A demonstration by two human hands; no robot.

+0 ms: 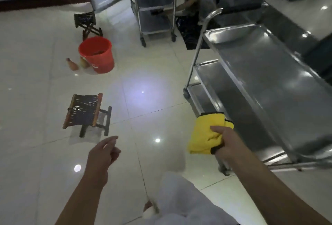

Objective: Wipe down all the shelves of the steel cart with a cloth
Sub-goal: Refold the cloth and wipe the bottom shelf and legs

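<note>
At lower right the right hand point(224, 144) grips the yellow cloth point(204, 135) beside the steel cart point(269, 73), while the left hand point(104, 153) hangs loosely curled, holding nothing.

Steel cart point(269, 73) cut off by right edge; lower shelves mostly hidden. Second person point(199, 0) behind far cart point(152, 9), blurred.

Both arms outstretched, left hand point(103, 150) loosely curled, empty; right hand point(225, 142) gripping.
</note>
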